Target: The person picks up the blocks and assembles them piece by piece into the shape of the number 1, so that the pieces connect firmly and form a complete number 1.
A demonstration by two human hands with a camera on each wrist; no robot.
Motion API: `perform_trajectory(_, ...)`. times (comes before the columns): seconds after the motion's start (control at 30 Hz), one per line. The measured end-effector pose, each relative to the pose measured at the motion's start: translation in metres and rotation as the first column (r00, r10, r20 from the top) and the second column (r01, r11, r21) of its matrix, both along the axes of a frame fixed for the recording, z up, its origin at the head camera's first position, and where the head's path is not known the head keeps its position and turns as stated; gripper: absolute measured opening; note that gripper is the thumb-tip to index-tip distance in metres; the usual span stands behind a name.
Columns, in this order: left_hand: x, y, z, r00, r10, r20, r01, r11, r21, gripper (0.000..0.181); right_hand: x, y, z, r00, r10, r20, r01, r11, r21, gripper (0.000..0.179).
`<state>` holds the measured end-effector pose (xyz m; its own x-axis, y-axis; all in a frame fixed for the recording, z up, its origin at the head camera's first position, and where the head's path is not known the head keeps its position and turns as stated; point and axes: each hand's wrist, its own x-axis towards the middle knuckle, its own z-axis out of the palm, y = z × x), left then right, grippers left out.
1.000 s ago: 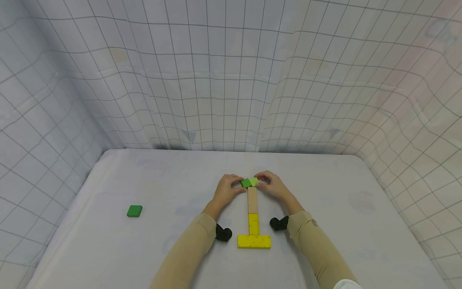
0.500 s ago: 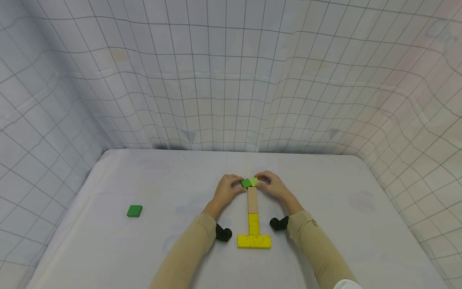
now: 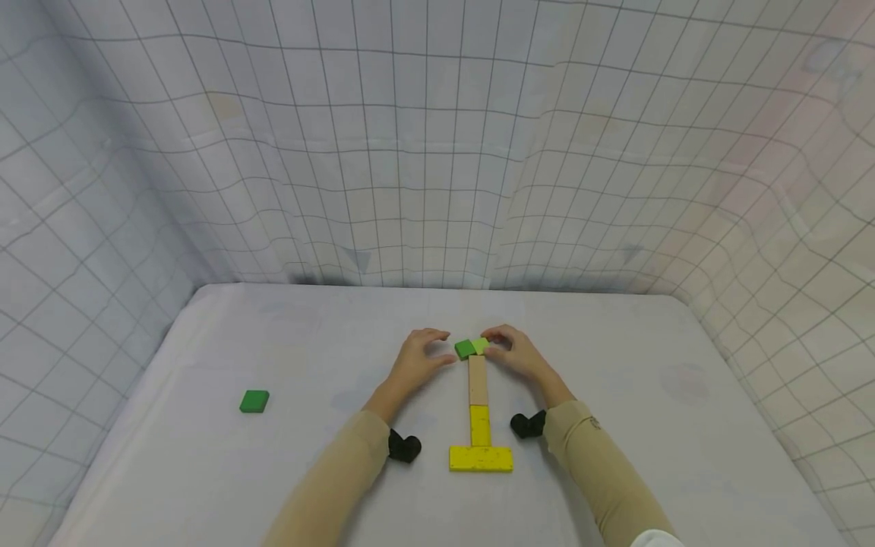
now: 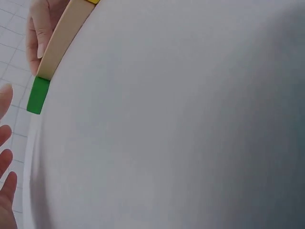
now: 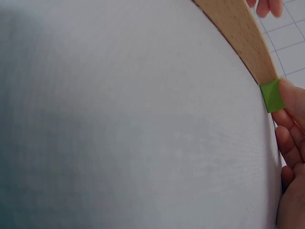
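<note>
Two green blocks meet at the far end of a row: a dark green block (image 3: 465, 349) on the left and a light green block (image 3: 481, 346) on the right. My right hand (image 3: 517, 355) pinches the light green block between thumb and fingers. My left hand (image 3: 415, 362) is just left of the dark green block, apart from it, thumb and fingers spread and holding nothing. Toward me run a plain wooden block (image 3: 478, 381), a yellow block (image 3: 481, 425) and a crosswise yellow block (image 3: 481, 459). In the right wrist view the thumb presses at the light green block (image 5: 272, 96).
Another dark green block (image 3: 254, 401) lies alone on the left side of the white-covered table (image 3: 171, 471). A white curtain with a grid pattern (image 3: 437, 152) stands behind the table and along both sides.
My left hand has let go of the dark green block and drawn back to the left. My right hand stays at the light green block.
</note>
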<state>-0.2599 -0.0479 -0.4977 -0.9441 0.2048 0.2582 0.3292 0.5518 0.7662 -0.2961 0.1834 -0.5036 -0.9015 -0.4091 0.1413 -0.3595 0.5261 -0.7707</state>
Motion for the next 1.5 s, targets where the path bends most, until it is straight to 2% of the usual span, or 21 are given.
perform_trajectory(0.17, 0.012, -0.027, 0.011, 1.0, 0.012, -0.015, -0.012, 1.0, 0.029, 0.047, 0.001, 0.0, 0.0, 1.0, 0.005, 0.002, -0.005, 1.0, -0.006, 0.033)
perform_trajectory(0.37, 0.031, -0.07, 0.021, 0.998, 0.045, -0.038, -0.042, 0.996, 0.079, 0.049, 0.0, 0.0, -0.001, 1.0, -0.003, 0.011, 0.003, 1.0, -0.01, 0.031)
perform_trajectory(0.6, 0.058, -0.12, 0.029, 0.989, 0.145, -0.019, -0.144, 0.987, 0.07, 0.053, 0.0, 0.001, -0.001, 1.0, 0.015, -0.017, -0.015, 1.0, -0.008, 0.032)
perform_trajectory(0.87, 0.087, -0.171, 0.031, 0.962, 0.268, -0.054, -0.266, 0.963, 0.042, 0.052, 0.001, 0.0, 0.001, 1.0, 0.018, -0.012, -0.018, 1.0, -0.017, 0.032)
perform_trajectory(1.07, 0.106, -0.2, 0.031, 0.937, 0.348, -0.023, -0.348, 0.937, 0.008, 0.053, 0.002, 0.0, 0.003, 1.0, 0.02, -0.004, -0.02, 1.0, -0.02, 0.033)
perform_trajectory(1.27, 0.119, -0.221, 0.03, 0.92, 0.389, 0.048, -0.387, 0.921, -0.042, 0.058, 0.002, 0.0, 0.003, 1.0, 0.027, -0.015, -0.027, 0.999, -0.028, 0.033)
perform_trajectory(1.5, 0.126, -0.235, 0.02, 0.916, 0.4, 0.023, -0.397, 0.915, -0.068, 0.057, 0.002, 0.001, 0.002, 1.0, 0.018, 0.002, -0.018, 0.999, -0.033, 0.032)
